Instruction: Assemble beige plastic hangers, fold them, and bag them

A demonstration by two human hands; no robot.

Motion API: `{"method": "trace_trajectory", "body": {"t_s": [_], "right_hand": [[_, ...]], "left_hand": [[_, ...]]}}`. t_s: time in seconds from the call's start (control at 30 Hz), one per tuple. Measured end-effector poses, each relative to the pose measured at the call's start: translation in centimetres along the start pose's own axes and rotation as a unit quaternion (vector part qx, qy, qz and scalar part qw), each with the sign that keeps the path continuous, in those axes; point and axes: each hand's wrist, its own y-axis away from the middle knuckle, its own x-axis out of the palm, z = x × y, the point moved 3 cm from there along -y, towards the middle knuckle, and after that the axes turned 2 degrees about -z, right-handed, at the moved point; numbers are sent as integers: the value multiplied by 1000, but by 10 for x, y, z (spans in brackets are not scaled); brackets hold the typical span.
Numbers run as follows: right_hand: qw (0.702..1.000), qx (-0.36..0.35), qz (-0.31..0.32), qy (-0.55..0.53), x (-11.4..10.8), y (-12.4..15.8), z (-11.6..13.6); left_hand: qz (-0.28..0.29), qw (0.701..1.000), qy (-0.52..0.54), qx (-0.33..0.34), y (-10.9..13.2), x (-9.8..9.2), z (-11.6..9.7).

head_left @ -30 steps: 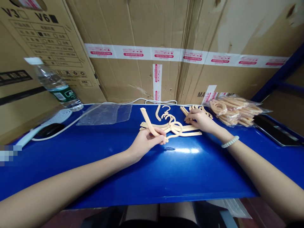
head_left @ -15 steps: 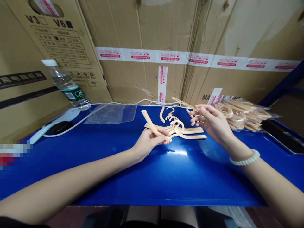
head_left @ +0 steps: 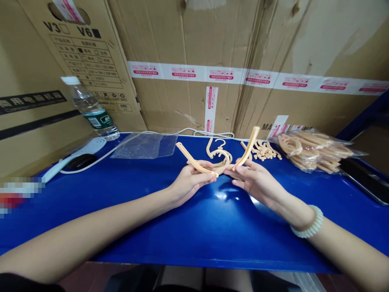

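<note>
Above the shiny blue table [head_left: 170, 231], the left hand [head_left: 189, 181] pinches a curved cream plastic stick [head_left: 187, 153]; the right hand [head_left: 263, 181] pinches a second curved stick [head_left: 251, 141]. Small cream pieces [head_left: 263, 150] lie behind, near a bulging see-through bag [head_left: 317, 150]. A clear, green-labelled bottle [head_left: 99, 119] is at the left.

Brown cardboard [head_left: 194, 36] is walling off the top of the frame, a glossy blue counter [head_left: 182, 237] is spanning below, reddish floor [head_left: 91, 278] is peeking out lower left.
</note>
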Motion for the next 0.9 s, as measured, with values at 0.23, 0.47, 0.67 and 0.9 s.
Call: {"method": "trace_trajectory", "body": {"t_s": [0.23,0.47,0.67,0.9], "right_hand": [[998,-40,34,44,11,2,-13],[991,-60,92,82,20,4,-14],[991,-69,77,90,14,2,-13],[979,-83,112,148,16,4,-13]], "left_hand": [[41,999,-9,2,0,1,-1],[125,991,-34,-22,3,6,-1],[109,993,-42,6,4,5,1],[137,986,-88,30,7,8,-2]]}}
